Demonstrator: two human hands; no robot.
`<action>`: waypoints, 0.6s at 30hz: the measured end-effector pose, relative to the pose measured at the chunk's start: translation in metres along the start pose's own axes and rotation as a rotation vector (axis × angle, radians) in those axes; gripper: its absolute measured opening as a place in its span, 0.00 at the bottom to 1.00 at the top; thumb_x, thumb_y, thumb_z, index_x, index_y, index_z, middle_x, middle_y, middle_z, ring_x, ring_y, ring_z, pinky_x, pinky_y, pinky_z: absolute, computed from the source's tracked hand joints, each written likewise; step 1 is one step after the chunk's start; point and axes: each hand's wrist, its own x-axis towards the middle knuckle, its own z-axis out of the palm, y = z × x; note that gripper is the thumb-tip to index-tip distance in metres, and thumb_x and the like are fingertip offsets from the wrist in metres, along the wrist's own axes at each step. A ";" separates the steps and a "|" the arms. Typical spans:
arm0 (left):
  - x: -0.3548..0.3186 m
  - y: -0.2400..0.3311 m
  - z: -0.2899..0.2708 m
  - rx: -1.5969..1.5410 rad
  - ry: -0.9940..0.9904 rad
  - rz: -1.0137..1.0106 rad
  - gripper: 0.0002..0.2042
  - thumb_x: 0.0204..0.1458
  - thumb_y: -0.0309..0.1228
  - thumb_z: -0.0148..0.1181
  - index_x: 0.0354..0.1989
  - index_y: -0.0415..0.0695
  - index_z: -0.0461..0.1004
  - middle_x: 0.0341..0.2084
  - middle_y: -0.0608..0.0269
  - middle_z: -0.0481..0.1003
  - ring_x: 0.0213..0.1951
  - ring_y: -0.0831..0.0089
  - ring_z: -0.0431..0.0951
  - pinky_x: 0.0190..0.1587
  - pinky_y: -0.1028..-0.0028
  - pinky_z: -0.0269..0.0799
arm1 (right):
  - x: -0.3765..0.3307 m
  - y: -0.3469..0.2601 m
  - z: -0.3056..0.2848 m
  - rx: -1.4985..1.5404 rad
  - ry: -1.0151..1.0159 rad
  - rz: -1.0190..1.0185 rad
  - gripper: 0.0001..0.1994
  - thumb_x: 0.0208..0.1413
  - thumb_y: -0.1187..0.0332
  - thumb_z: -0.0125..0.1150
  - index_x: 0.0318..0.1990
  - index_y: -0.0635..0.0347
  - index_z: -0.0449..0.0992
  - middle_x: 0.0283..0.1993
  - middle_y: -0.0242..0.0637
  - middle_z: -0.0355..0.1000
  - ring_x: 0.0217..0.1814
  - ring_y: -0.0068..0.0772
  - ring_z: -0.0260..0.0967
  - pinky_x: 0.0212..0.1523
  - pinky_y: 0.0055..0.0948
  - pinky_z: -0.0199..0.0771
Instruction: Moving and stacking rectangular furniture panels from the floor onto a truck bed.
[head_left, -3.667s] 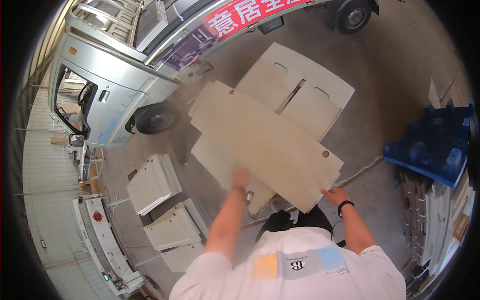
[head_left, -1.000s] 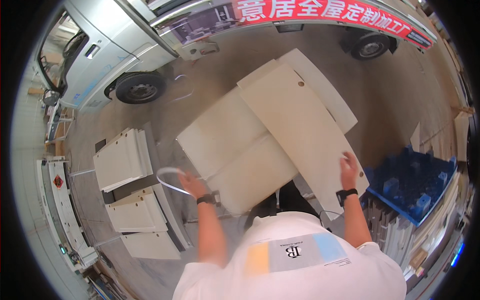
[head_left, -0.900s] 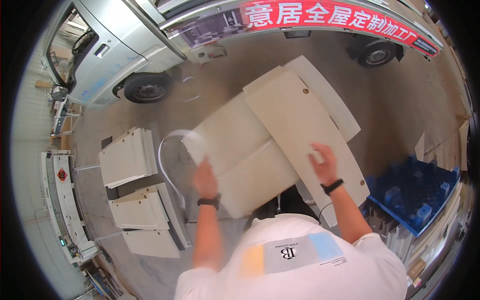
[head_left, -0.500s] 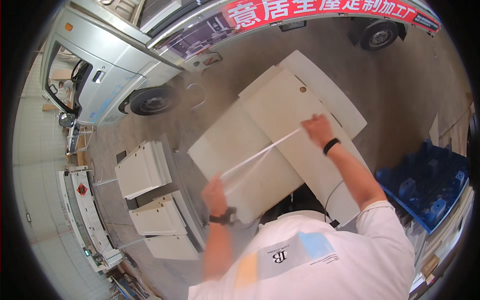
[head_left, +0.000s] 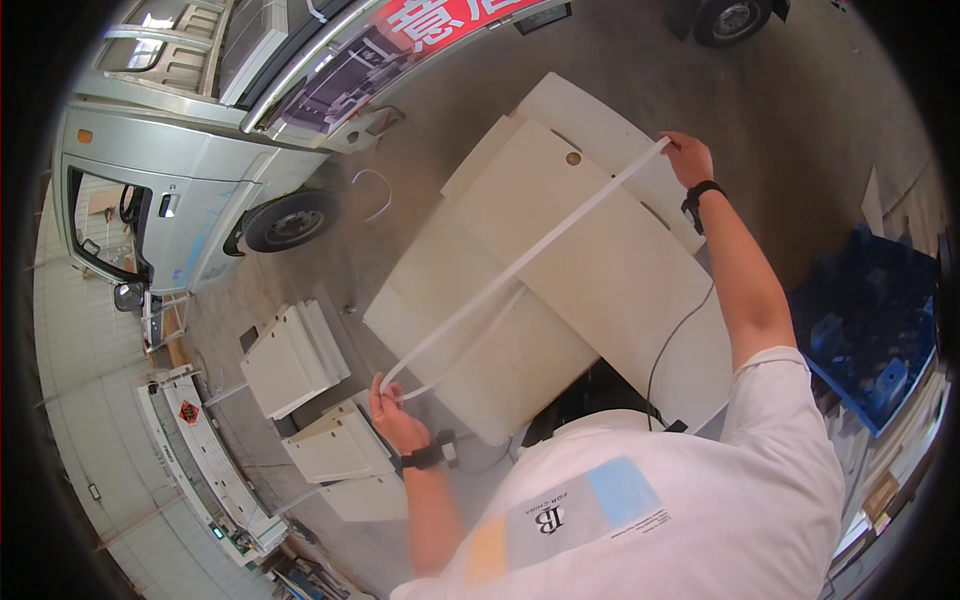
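White strip (head_left: 520, 265) runs diag. lower-left to upper-right, w/ left hand (head_left: 395, 415) & right hand (head_left: 688, 158) fingers pinching its ends.

the person's arms are spread wide apart. the left hand (head_left: 395, 418) sits low and near the body, fingers pinched closed, a dark band on its wrist, forearm bent back toward the torso. the right hand (head_left: 688, 157) reaches far forward and up, arm nearly straight, fingers pinched closed, a dark band on that wrist too.
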 end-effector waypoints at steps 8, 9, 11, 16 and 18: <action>-0.010 0.006 -0.002 0.093 -0.070 -0.010 0.14 0.65 0.27 0.50 0.56 0.37 0.73 0.40 0.64 0.76 0.43 0.77 0.73 0.49 0.75 0.68 | 0.000 0.013 0.086 0.039 -0.026 0.090 0.13 0.58 0.73 0.55 0.46 0.47 0.83 0.44 0.38 0.81 0.46 0.42 0.78 0.49 0.34 0.76; -0.012 0.006 -0.003 0.115 -0.050 -0.009 0.14 0.65 0.27 0.50 0.56 0.37 0.73 0.40 0.64 0.76 0.43 0.77 0.73 0.49 0.75 0.68 | -0.003 0.013 0.097 0.005 -0.053 0.118 0.13 0.58 0.72 0.56 0.46 0.47 0.83 0.44 0.38 0.81 0.46 0.43 0.77 0.50 0.35 0.76; -0.017 0.007 -0.004 0.102 -0.080 -0.031 0.15 0.65 0.28 0.50 0.57 0.37 0.73 0.40 0.64 0.76 0.44 0.76 0.72 0.50 0.74 0.68 | -0.012 0.012 0.115 0.040 -0.156 0.131 0.11 0.58 0.68 0.58 0.46 0.47 0.84 0.46 0.38 0.81 0.48 0.43 0.78 0.52 0.36 0.75; -0.028 0.010 0.008 0.186 -0.173 0.005 0.17 0.60 0.25 0.54 0.57 0.35 0.72 0.47 0.58 0.77 0.47 0.73 0.75 0.52 0.72 0.71 | -0.023 0.022 0.116 0.107 -0.226 0.089 0.17 0.56 0.62 0.63 0.51 0.56 0.80 0.51 0.43 0.79 0.52 0.40 0.78 0.55 0.33 0.75; -0.028 0.007 0.016 0.240 -0.175 -0.048 0.16 0.60 0.25 0.56 0.56 0.36 0.73 0.46 0.60 0.77 0.47 0.74 0.75 0.52 0.72 0.70 | -0.034 0.040 0.102 0.158 -0.162 0.086 0.24 0.55 0.60 0.66 0.58 0.59 0.75 0.54 0.44 0.78 0.55 0.38 0.77 0.55 0.32 0.74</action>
